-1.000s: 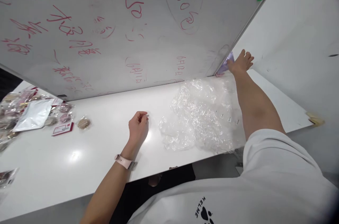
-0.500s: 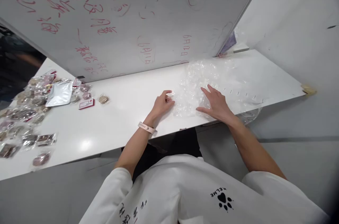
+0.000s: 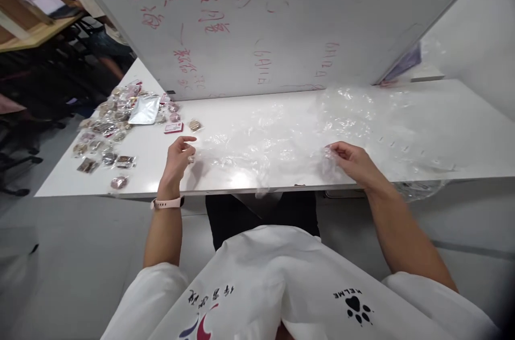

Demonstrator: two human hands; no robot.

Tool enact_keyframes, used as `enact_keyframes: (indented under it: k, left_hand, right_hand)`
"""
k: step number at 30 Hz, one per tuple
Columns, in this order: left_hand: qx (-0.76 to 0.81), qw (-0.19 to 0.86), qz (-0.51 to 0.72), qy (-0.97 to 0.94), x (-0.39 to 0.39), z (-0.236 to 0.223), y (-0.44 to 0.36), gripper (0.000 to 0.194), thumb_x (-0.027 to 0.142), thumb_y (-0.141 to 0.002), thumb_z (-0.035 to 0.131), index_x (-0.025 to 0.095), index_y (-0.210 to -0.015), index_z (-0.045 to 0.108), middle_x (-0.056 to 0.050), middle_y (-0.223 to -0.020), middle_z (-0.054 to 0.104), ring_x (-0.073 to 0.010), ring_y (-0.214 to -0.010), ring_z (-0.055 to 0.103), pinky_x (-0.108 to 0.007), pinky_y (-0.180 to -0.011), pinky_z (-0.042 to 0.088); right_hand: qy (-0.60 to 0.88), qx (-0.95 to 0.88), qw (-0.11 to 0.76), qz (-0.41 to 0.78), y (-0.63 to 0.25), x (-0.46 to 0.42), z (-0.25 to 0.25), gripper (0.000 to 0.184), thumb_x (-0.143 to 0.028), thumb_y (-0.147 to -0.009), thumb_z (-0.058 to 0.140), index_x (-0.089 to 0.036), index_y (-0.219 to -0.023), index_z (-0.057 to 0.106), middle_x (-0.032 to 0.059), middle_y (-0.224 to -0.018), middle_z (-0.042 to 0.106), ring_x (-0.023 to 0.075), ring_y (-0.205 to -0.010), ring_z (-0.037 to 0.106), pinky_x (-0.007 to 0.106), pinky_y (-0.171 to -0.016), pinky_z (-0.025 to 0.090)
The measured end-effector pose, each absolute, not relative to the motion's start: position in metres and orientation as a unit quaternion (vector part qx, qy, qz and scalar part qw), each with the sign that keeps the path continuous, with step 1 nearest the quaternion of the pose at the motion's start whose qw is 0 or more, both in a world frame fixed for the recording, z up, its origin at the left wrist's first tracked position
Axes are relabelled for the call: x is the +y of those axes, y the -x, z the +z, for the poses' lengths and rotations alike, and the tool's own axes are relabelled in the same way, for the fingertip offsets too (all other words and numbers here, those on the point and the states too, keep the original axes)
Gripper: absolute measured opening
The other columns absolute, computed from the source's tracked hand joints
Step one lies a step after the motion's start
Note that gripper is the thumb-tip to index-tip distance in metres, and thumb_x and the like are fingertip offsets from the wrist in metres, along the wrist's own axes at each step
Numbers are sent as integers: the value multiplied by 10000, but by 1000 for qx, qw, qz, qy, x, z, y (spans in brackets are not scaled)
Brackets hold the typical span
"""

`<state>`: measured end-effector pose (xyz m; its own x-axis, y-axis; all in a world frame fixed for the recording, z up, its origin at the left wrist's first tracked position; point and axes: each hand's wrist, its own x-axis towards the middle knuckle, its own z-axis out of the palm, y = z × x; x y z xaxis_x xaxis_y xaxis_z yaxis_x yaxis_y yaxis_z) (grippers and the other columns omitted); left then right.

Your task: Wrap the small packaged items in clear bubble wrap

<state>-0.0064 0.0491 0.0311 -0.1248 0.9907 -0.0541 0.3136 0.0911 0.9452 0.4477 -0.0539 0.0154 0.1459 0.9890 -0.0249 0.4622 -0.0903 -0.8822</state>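
Note:
A sheet of clear plastic film (image 3: 261, 149) stretches across the white table (image 3: 148, 168) between my two hands. My left hand (image 3: 179, 160) grips its left end, thumb and fingers closed on the film. At the other side my right hand (image 3: 350, 160) pinches a gathered bit of the same film near the table's front edge. A fold of the film hangs over that edge in the middle. Beyond my left hand lie a small wrapped round piece (image 3: 195, 125) and a red and white box (image 3: 174, 127).
Several small wrapped pieces (image 3: 107, 133) and a silver pouch (image 3: 145, 109) are heaped at the table's left. A whiteboard (image 3: 249, 23) with red writing stands along the back. More crumpled film (image 3: 350, 106) spreads to the right. A seated person (image 3: 108, 45) is partly visible far left.
My left hand has moved left with the film, drawing it out across the table. My right hand has gone from spread fingers to a pinch on the film. The view has shifted left.

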Motion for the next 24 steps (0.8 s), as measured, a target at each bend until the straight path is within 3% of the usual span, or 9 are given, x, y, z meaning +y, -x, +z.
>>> enact_keyframes:
  k: [4,8,11,14,16,17,21,24]
  left_hand:
    - [647,354,371,-564,42,22,43,345,258,-689,653,184,-1026,675,9,-693,555,-137,-626,522,-262,-582,426]
    - [681,135,355,-626,30,35,33,319,287,-789,613,203,-1093,668,-97,-1057,664,-245,-969,616,-379,-807,515]
    - [603,138,359,-699,21,50,-5,301,355,-910,540,223,-1159,645,-84,-1186,672,-239,-1082,620,-401,-924,507]
    - [509,212,297,-780,18,49,-54,484,430,-886,642,243,-1324,562,-82,-1216,684,-265,-1158,598,-445,-988,464]
    - [469,239,270,-806,15,36,-82,645,388,-842,718,247,-1421,473,-76,-1143,708,-269,-1116,614,-471,-999,435]
    - [445,250,264,-818,11,28,-94,634,335,-855,708,246,-1431,460,-62,-1073,721,-253,-1061,630,-466,-995,428]
    - [268,251,185,-911,-24,2,-116,391,56,-904,486,234,-1215,643,-36,-880,709,-192,-890,617,-410,-953,400]
    - [161,251,76,-951,-61,4,-112,405,-13,-870,445,219,-1063,715,-64,-882,703,-200,-881,589,-407,-936,386]
  right_hand:
    - [708,-465,391,359,-471,-41,-9,348,-517,-727,714,-225,-914,674,83,-888,704,202,-680,631,365,-592,537]
    - [765,-507,383,102,-470,-52,20,268,-353,-847,596,-263,-1081,690,99,-1176,688,269,-901,668,458,-759,565]
    - [675,-628,388,-9,-440,-58,52,294,-374,-941,538,-304,-1200,659,89,-1214,675,297,-1058,652,499,-903,543]
    - [561,-755,324,102,-407,-47,64,320,-410,-987,478,-293,-1226,656,68,-1211,691,271,-1113,647,457,-923,537]
    - [551,-766,275,185,-397,-28,62,371,-422,-1009,412,-274,-1247,655,63,-1240,686,245,-1055,675,415,-879,544]
    - [560,-760,248,218,-397,-16,59,404,-441,-1014,385,-269,-1263,652,65,-1244,686,234,-997,693,400,-848,547]
    - [554,-762,94,323,-414,38,41,519,-569,-987,373,-279,-1340,621,87,-1262,676,231,-859,723,383,-763,560]
    - [535,-797,19,279,-424,73,19,520,-579,-960,405,-311,-1363,597,75,-1444,556,306,-1087,674,446,-889,557]
